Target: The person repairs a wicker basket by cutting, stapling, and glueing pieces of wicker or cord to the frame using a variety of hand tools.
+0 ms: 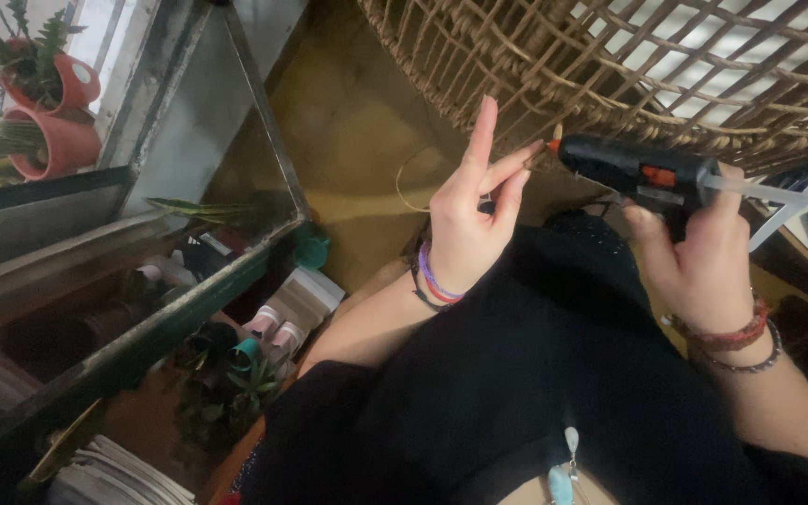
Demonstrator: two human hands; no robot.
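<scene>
At right of centre, the right hand (699,257) was closed around a black glue gun (633,173), its orange nozzle touching the left hand's (469,220) fingertips (526,154). The left hand pinched something too small to tell, just below the wicker basket (628,65) at upper right.

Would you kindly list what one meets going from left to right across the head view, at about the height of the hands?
Red plant pots → metal-framed glass shelf → left hand → black glue gun → right hand, which grips the glue gun; the woven wicker basket spans above both hands.
</scene>
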